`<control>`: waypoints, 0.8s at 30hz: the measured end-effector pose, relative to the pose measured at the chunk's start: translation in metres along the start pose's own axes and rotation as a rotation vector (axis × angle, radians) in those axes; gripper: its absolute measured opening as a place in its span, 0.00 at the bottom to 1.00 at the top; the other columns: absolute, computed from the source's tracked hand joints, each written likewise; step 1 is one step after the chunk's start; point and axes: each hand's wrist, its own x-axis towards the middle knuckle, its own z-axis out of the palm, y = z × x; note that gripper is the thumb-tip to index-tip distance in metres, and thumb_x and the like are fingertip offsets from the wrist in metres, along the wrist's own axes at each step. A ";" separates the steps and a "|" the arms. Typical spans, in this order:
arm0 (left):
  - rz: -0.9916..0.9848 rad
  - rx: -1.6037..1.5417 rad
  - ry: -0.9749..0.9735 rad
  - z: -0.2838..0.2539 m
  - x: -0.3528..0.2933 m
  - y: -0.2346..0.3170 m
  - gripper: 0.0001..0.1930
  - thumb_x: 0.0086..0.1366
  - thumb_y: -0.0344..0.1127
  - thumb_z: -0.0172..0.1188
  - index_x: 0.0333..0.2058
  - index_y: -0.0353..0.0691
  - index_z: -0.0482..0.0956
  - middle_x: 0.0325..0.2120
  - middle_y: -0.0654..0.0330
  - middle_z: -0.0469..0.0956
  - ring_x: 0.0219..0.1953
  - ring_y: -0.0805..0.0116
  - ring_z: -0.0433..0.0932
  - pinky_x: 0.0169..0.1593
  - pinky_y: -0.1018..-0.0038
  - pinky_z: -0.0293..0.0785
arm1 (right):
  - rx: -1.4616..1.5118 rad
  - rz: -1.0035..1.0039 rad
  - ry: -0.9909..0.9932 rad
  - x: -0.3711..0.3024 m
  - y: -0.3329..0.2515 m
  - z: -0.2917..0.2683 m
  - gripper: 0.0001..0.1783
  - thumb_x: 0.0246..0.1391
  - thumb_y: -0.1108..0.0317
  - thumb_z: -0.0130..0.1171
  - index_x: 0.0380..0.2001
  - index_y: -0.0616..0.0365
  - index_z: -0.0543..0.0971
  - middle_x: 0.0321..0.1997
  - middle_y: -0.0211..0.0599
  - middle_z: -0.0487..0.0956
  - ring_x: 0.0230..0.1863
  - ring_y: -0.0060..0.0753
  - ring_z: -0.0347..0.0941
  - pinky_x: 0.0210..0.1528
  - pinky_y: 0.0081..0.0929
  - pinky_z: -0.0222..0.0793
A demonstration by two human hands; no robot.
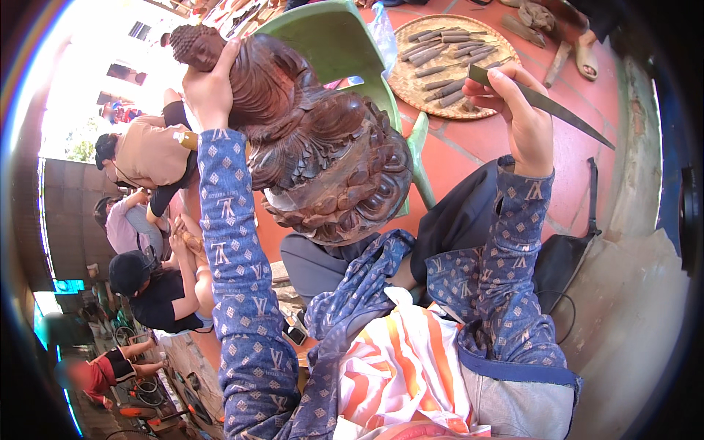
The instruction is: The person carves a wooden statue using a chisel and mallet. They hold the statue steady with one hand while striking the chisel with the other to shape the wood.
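A dark brown carved wooden Buddha statue (326, 136) leans tilted across my lap, its curly-haired head (196, 45) toward the upper left and its carved base toward me. My left hand (209, 92) is closed round the statue just below the head, thumb on the neck and shoulder side. In my right hand (524, 121) is a flat, dark metal blade (572, 117) that tapers to a point at the right. Fingers and thumb pinch it near its broad end, held up in the air apart from the statue.
Behind the statue stands a green plastic chair (330, 40). A round woven tray (403, 92) with several carving chisels (440, 55) lies on the red tiled floor. A sandalled foot (587, 59) shows beyond it. Several people (165, 286) sit at the left. A dark bag (561, 257) lies at my right.
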 end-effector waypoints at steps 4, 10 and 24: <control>0.022 -0.040 -0.009 -0.001 -0.014 0.018 0.16 0.59 0.37 0.70 0.40 0.29 0.83 0.37 0.58 0.84 0.40 0.71 0.80 0.49 0.74 0.71 | 0.059 0.012 0.064 -0.006 0.003 -0.009 0.10 0.61 0.65 0.57 0.31 0.59 0.79 0.34 0.38 0.83 0.37 0.28 0.82 0.41 0.22 0.76; 0.041 -0.040 0.009 -0.002 -0.016 0.020 0.16 0.61 0.35 0.69 0.42 0.29 0.81 0.39 0.59 0.82 0.41 0.72 0.78 0.49 0.74 0.72 | 0.099 0.048 0.102 -0.001 0.007 -0.008 0.10 0.61 0.64 0.57 0.32 0.60 0.79 0.34 0.38 0.83 0.37 0.28 0.82 0.42 0.22 0.76; -0.019 0.195 -0.008 -0.041 -0.059 0.046 0.39 0.61 0.42 0.67 0.63 0.31 0.55 0.57 0.49 0.64 0.61 0.60 0.63 0.63 0.63 0.62 | 0.087 0.048 -0.032 -0.003 -0.004 0.004 0.12 0.59 0.61 0.58 0.25 0.56 0.76 0.19 0.26 0.76 0.19 0.13 0.70 0.20 0.14 0.62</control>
